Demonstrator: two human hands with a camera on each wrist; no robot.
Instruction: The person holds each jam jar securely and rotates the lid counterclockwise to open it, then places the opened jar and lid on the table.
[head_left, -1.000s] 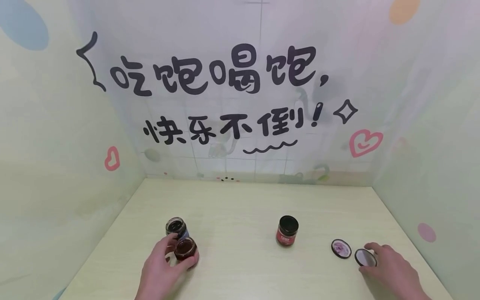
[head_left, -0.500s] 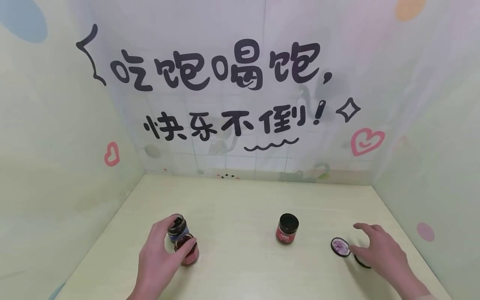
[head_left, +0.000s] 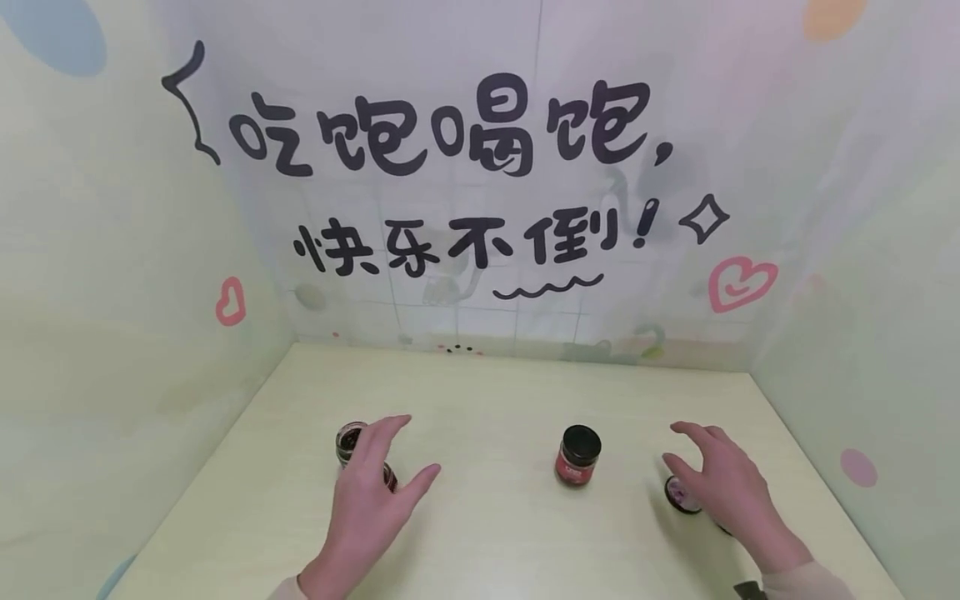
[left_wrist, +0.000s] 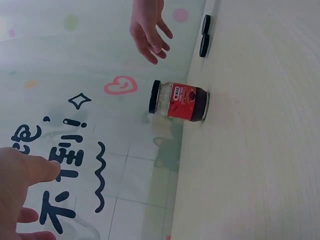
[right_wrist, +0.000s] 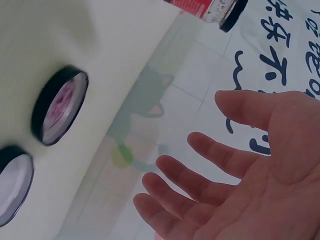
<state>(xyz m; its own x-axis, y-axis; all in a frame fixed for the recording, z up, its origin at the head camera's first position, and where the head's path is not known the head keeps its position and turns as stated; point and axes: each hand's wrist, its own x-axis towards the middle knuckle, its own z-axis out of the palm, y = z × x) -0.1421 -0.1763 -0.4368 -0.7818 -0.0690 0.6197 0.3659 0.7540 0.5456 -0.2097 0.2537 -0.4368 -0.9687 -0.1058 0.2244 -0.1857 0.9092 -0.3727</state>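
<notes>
My left hand hovers with fingers spread and holds nothing. It partly covers two open glass jars: the top of the far jar shows, while only a dark sliver of the nearer one is visible beside the thumb. Between the hands stands a lidded jar with a red label and black lid, upright and touched by neither hand. My right hand, fingers extended and apart, is above two upturned lids. One lid has purple residue inside; the other lid has a pale, clean-looking inside.
A pale wooden table lies under everything. Fabric walls with dark lettering and small drawings close it in at the back and both sides.
The right hand has let go of the pale-lined lid and risen forward. The left hand has released the nearer open jar and moved up and right. The lidded jar stays put.
</notes>
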